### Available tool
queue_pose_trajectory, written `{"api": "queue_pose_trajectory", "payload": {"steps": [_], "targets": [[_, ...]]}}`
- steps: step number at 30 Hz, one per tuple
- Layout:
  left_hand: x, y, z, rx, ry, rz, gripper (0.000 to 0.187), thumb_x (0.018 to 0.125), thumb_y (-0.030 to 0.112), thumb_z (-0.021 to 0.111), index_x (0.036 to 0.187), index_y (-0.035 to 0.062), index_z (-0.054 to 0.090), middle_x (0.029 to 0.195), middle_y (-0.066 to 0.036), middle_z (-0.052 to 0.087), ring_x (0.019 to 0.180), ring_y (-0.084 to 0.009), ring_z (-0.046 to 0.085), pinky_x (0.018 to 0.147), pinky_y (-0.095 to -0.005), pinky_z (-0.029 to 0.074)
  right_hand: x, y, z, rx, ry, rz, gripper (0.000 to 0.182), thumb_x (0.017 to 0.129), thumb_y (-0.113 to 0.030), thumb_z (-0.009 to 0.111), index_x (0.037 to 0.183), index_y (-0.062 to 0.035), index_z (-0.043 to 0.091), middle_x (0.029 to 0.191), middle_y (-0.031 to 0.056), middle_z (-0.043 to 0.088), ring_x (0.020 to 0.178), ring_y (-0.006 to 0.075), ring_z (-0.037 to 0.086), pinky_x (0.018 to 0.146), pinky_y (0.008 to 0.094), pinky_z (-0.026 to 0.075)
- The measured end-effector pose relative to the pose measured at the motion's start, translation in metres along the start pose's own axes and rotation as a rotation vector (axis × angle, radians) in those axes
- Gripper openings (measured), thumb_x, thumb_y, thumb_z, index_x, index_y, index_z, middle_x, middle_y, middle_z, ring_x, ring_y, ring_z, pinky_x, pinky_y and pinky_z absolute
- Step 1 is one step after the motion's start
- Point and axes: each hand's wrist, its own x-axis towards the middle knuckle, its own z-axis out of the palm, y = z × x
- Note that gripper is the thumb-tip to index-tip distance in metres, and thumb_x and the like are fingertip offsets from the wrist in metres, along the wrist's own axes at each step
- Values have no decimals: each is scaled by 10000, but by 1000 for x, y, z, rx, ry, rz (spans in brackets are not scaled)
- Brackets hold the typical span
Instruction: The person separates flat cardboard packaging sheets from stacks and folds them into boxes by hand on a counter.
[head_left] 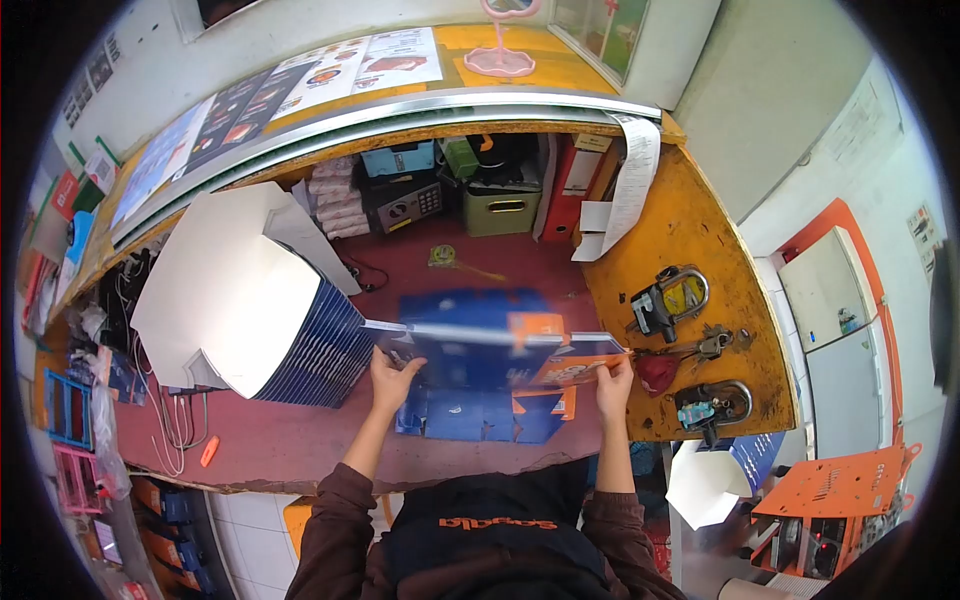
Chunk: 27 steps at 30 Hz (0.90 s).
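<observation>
Between my two hands a blue-and-orange printed stack of cardboard sheets [470, 355] is held up on edge, blurred by motion. My left hand [393, 382] grips its left end, thumb on the near face. At the orange right end, my right hand [614, 388] pinches the edge. Beneath it, more blue-and-orange flat cardboard [462, 416] lies on the dark red tabletop [290, 440], partly hidden by what I hold. A tall pile of cut cardboard blanks [230, 300], white on top with blue edges, stands just left of my left hand.
A tape measure [442, 257] lies behind the cardboard. At the back are a small safe [405, 208], a green box [502, 212] and a red binder [572, 190]. Padlocks [668, 303] and keys [715, 343] rest on the right-hand yellow panel. An orange marker [210, 451] lies front left.
</observation>
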Motion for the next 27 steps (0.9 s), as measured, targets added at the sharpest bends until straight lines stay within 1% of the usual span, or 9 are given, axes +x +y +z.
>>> {"api": "queue_pose_trajectory", "payload": {"steps": [5, 7, 10, 13, 15, 17, 19, 23, 27], "targets": [[-6, -4, 13, 72, 27, 94, 598, 683, 1, 730, 1177, -4, 393, 1012, -93, 551, 935, -172, 545, 824, -297, 449, 0, 68, 7, -3, 109, -103, 457, 729, 116, 377, 1177, 42, 429, 1067, 124, 546, 999, 178, 534, 861, 261, 407], [-5, -11, 13, 62, 44, 68, 600, 671, 18, 740, 1173, 0, 411, 1030, -89, 551, 954, -172, 541, 831, -296, 446, -3, 82, 13, -73, 197, -206, 404, 738, 110, 396, 1127, 19, 451, 1008, 98, 541, 900, 129, 534, 757, 241, 440], [-11, -17, 15, 11, 79, 60, 590, 671, 27, 739, 1169, 4, 423, 1034, -87, 553, 936, -171, 544, 826, -287, 445, 0, 88, -11, -133, 134, -130, 470, 734, 93, 401, 1201, 35, 379, 1159, 125, 474, 1039, 183, 491, 893, 287, 390], [-11, -30, 11, 73, 80, 54, 553, 672, 28, 740, 1134, 9, 437, 1006, -79, 556, 900, -166, 547, 799, -285, 452, -2, -14, 28, -159, 271, -504, 590, 723, -65, 537, 1269, 3, 324, 1325, 148, 328, 1228, 230, 342, 1016, 332, 274], [-18, -25, 12, 20, 9, -36, 503, 703, 13, 739, 1104, 11, 434, 1017, -61, 555, 934, -155, 548, 847, -288, 432, -1, -77, 56, -248, 223, -641, 689, 698, -198, 612, 1305, -41, 327, 1380, 175, 247, 1303, 312, 208, 1059, 480, 154], [-19, -20, 12, 55, 17, -34, 512, 704, 21, 741, 1112, 9, 433, 1025, -69, 553, 942, -156, 546, 840, -287, 435, -20, -136, 96, -1140, 138, -618, 822, 636, -369, 678, 1314, -71, 324, 1393, 164, 250, 1307, 357, 186, 1034, 599, 39], [-23, -8, 16, -58, 20, -83, 522, 703, 27, 744, 1119, 9, 430, 1038, -77, 551, 956, -160, 542, 845, -290, 432, -29, -151, 121, -1027, 97, -625, 868, 587, -403, 710, 1304, -85, 339, 1402, 156, 245, 1305, 382, 178, 983, 672, -13], [-26, -16, 14, 18, 36, -135, 532, 703, 29, 744, 1128, 10, 425, 1060, -79, 546, 975, -164, 536, 864, -292, 422, -23, -182, 140, -986, -95, -744, 812, 584, -371, 750, 1259, -84, 401, 1307, 152, 358, 1252, 356, 279, 1032, 592, 64], [-27, -9, 14, -13, 20, -78, 533, 704, 16, 736, 1134, 12, 421, 1071, -73, 542, 988, -161, 527, 878, -293, 412, -16, -185, 172, -1048, -549, -795, 605, 616, -304, 765, 1095, -42, 505, 1014, 141, 588, 992, 283, 565, 893, 418, 421]]}}
